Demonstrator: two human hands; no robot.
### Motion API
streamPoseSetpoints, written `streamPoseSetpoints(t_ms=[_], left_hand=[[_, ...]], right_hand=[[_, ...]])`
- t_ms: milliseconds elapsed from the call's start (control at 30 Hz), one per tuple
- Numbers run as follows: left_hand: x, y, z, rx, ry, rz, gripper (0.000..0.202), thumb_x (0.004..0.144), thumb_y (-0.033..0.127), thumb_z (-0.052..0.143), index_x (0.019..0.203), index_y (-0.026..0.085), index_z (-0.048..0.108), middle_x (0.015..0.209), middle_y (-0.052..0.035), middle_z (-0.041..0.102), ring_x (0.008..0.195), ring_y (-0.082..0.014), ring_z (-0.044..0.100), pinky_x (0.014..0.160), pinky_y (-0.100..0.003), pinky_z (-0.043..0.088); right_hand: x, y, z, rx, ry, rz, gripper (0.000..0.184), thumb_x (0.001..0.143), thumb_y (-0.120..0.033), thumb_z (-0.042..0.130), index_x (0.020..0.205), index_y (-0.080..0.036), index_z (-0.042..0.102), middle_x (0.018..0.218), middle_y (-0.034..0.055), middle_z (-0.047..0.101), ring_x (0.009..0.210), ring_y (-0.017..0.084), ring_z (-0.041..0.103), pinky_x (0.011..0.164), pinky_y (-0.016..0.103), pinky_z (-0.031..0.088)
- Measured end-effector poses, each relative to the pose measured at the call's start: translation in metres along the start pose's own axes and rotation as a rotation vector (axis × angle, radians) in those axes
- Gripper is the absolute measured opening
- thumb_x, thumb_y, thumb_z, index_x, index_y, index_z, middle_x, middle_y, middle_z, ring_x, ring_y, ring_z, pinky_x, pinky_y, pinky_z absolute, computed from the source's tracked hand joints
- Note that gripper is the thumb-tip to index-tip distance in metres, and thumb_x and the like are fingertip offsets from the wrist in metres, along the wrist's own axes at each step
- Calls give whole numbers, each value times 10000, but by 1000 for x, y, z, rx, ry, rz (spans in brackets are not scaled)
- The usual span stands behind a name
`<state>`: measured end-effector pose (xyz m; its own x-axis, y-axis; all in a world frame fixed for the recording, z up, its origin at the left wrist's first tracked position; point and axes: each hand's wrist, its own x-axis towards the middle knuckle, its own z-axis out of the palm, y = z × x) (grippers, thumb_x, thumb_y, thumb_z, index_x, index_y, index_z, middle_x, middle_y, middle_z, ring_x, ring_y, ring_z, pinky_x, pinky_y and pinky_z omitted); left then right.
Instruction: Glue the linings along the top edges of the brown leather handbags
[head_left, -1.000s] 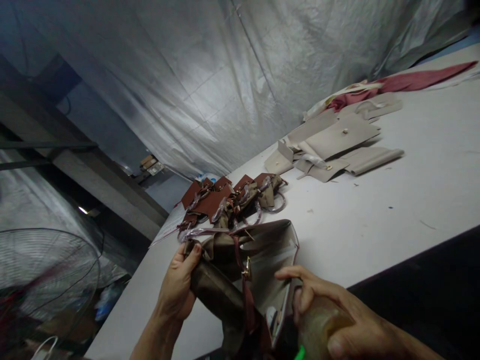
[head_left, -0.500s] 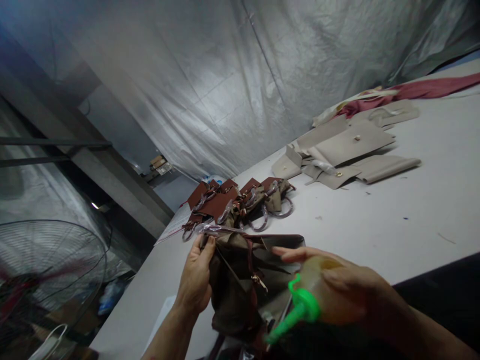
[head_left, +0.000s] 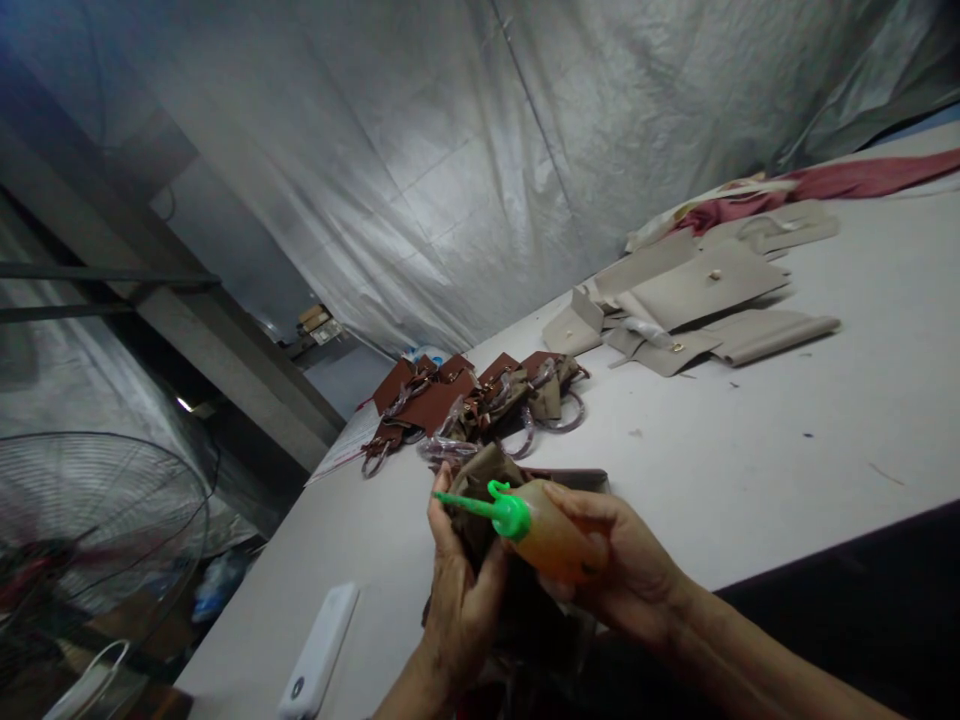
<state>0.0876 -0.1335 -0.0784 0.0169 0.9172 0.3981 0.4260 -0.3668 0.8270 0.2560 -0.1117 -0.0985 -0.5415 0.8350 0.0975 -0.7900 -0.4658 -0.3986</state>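
My right hand [head_left: 611,555] is wrapped round a glue bottle [head_left: 559,530], a squeeze bottle of amber liquid with a green nozzle. The bottle lies tilted, its nozzle pointing left over the top edge of a handbag [head_left: 484,475]. My left hand [head_left: 461,570] grips this dark brown-olive bag from its left side, the fingers behind the fabric and the thumb in front. Whether the nozzle tip touches the bag or only hangs above it, I cannot tell. Much of the bag's lower part is dark and covered by my hands.
Several brown handbags [head_left: 435,405] with plastic-wrapped handles lie behind on the white table [head_left: 697,440]. Beige bag pieces [head_left: 712,290] and red cloth [head_left: 862,178] lie farther right. A white power bank [head_left: 322,650] is near the left edge. A fan [head_left: 97,540] stands at the left.
My right hand has brought the bottle up and left, its nozzle swinging from down-left to nearly level over the bag. My left hand has shifted right, and the power bank shows more fully.
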Motion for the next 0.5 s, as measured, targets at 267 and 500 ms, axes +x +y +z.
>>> streamPoseSetpoints(t_ms=[267,500], left_hand=[[-12,-1,8,117,-224,-41,1041,666,626,711,1476,173,239,1362,-202,480,1178,-375,560,1008,-508,475],[-23,-26,-8,259,-283,-217,663,694,601,650,1222,206,590,1033,-125,667,968,-338,635,869,-473,557]], right_hand=[[-9,12,20,180,-41,59,260,787,-303,674,955,-107,705,860,118,743,745,220,717,376,175,458],[-10,35,35,191,-22,115,413,701,-371,720,990,-78,690,770,104,707,617,158,648,410,170,468]])
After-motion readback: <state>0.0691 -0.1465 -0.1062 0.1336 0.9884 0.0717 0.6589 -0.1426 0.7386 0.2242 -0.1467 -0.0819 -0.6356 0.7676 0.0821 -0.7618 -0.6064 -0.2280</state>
